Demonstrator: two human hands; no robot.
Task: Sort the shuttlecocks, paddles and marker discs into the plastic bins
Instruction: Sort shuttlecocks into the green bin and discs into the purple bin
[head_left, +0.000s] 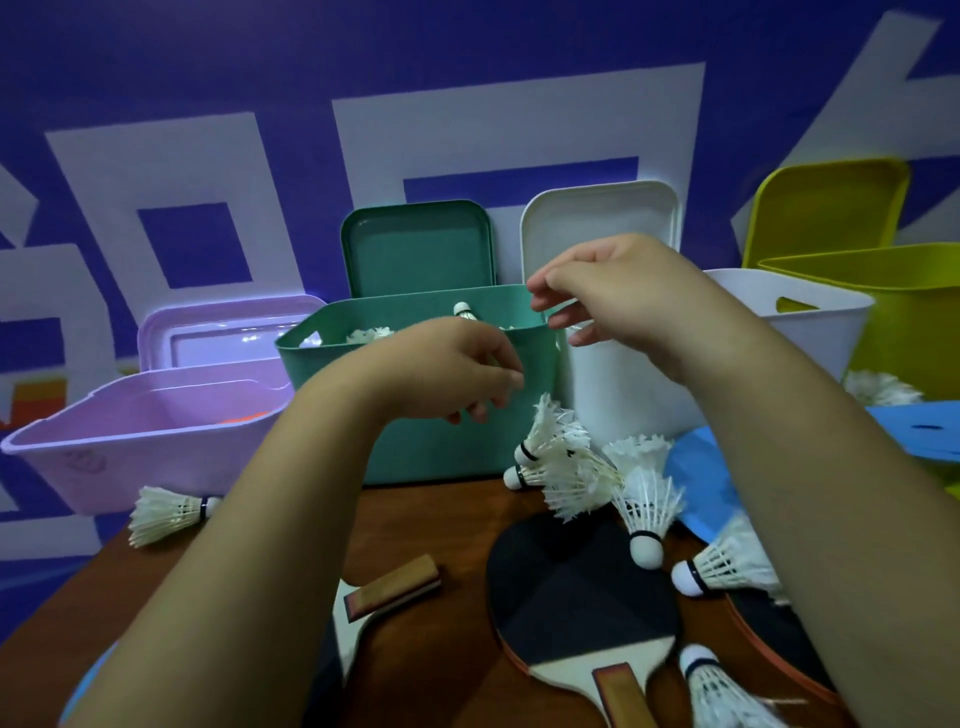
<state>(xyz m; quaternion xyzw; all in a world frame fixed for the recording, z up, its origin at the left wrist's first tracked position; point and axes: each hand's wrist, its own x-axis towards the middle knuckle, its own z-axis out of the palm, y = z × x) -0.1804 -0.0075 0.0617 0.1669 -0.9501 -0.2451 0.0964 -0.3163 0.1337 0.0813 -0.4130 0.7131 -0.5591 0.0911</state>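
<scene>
My left hand (452, 369) hangs in front of the green bin (415, 431) with loosely curled fingers and nothing in it. My right hand (602, 291) hovers at that bin's right rim, fingers relaxed and empty. White shuttlecocks (369, 334) lie inside the green bin. More shuttlecocks (563, 467) are heaped on the brown table just below my hands, and one (161, 514) lies at the left. A black-faced paddle (576, 597) lies in front, a second paddle's handle (395, 587) to its left, a third paddle (779, 639) to the right. Blue marker discs (698, 483) lie at the right.
A purple bin (130, 441) with something orange inside stands left of the green one. A white bin (810, 317) and a yellow bin (914, 306) stand to the right. Each bin's lid leans on the blue-and-white wall behind it. The table edge (67, 587) runs along the left.
</scene>
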